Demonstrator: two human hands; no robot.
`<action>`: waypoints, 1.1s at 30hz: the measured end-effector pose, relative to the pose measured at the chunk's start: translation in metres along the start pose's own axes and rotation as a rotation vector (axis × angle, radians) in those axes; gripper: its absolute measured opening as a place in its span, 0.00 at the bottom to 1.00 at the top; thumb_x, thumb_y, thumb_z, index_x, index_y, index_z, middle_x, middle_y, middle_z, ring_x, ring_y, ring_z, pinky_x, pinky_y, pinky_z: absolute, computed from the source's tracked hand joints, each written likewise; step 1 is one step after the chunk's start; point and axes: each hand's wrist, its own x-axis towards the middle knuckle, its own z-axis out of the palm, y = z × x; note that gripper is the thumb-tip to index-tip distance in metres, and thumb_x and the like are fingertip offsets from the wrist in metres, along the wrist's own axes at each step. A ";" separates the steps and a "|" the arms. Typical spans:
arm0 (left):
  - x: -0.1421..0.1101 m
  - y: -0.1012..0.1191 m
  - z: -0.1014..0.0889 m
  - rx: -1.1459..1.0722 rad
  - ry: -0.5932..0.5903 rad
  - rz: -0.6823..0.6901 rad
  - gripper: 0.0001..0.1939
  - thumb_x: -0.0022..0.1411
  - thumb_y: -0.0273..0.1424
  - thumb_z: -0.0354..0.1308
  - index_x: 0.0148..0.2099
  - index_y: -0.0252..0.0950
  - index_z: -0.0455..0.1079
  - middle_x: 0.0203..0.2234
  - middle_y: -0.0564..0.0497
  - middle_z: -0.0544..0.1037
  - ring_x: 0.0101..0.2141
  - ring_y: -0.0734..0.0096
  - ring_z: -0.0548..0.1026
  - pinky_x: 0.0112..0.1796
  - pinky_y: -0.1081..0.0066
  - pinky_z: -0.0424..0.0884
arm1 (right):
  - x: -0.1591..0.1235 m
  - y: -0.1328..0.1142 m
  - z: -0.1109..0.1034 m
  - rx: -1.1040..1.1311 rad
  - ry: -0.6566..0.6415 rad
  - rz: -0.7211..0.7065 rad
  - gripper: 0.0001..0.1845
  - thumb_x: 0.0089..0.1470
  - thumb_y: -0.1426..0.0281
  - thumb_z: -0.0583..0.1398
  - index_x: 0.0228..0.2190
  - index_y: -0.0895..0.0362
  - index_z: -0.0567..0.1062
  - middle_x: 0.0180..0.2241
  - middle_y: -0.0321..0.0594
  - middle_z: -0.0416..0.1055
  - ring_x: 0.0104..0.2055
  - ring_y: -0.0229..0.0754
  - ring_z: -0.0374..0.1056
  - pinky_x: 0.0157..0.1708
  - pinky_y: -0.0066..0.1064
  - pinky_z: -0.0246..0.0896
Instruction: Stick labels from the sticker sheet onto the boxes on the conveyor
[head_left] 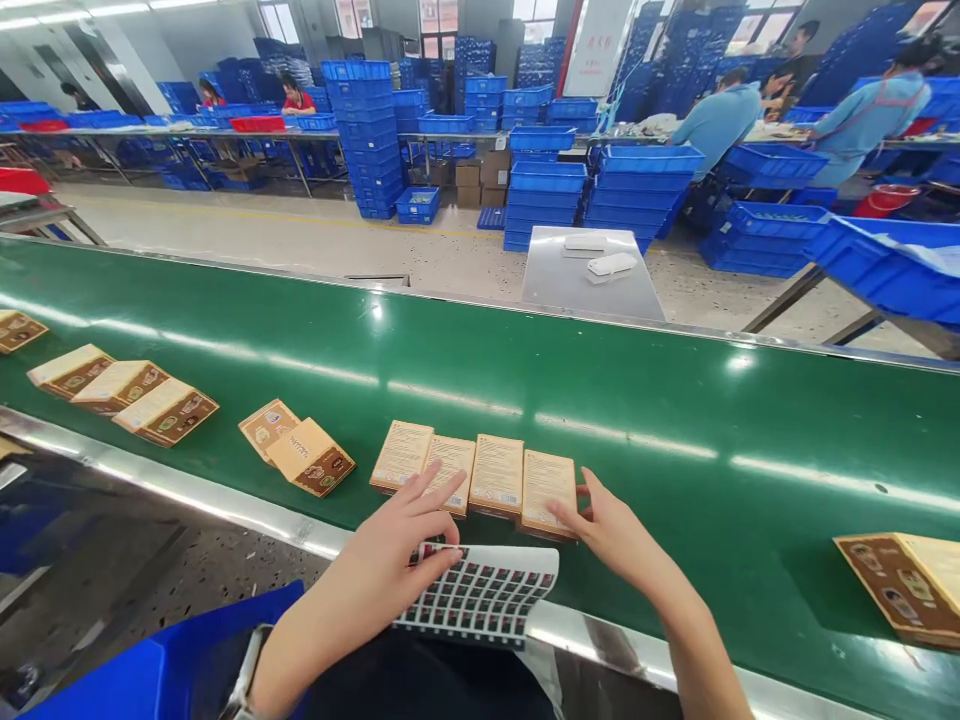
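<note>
A row of small tan boxes with printed text lies on the green conveyor belt in front of me. My left hand (409,540) pinches thumb and forefinger at the top edge of a curled sheet of small dark stickers (487,595). Its other fingers stretch over the lower part of a box (448,465) in the row. My right hand (606,520) grips the rightmost box (550,485), thumb on its printed face and fingers at its right side. Between them lies another tan box (498,470); the leftmost box (403,452) sits beside my left fingertips.
Tan and brown boxes (311,457) lie farther left on the green conveyor belt (660,400), and another box (900,585) at the right. A blue bin (150,660) stands at my lower left. Beyond the belt are a metal table (585,285), stacked blue crates (544,200) and several people.
</note>
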 end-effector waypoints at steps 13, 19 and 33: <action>0.063 0.042 0.021 -0.394 -0.151 0.067 0.09 0.65 0.37 0.59 0.34 0.39 0.74 0.27 0.56 0.79 0.31 0.71 0.74 0.34 0.74 0.65 | -0.065 -0.095 -0.034 -0.261 0.311 -0.690 0.08 0.66 0.75 0.55 0.44 0.54 0.73 0.36 0.40 0.74 0.36 0.44 0.70 0.42 0.41 0.63; 0.082 0.044 0.043 -0.430 -0.330 0.038 0.06 0.60 0.33 0.63 0.40 0.38 0.74 0.28 0.56 0.80 0.30 0.71 0.74 0.32 0.74 0.65 | -0.073 -0.062 -0.030 -0.527 0.320 -0.709 0.14 0.65 0.82 0.51 0.44 0.58 0.73 0.41 0.48 0.76 0.44 0.48 0.73 0.54 0.49 0.55; 0.112 0.032 0.113 0.198 -0.251 0.680 0.07 0.69 0.27 0.51 0.37 0.36 0.69 0.68 0.44 0.57 0.68 0.56 0.50 0.67 0.46 0.39 | -0.021 0.052 -0.037 0.631 0.617 0.305 0.19 0.51 0.54 0.67 0.37 0.55 0.80 0.46 0.47 0.77 0.47 0.54 0.72 0.49 0.46 0.68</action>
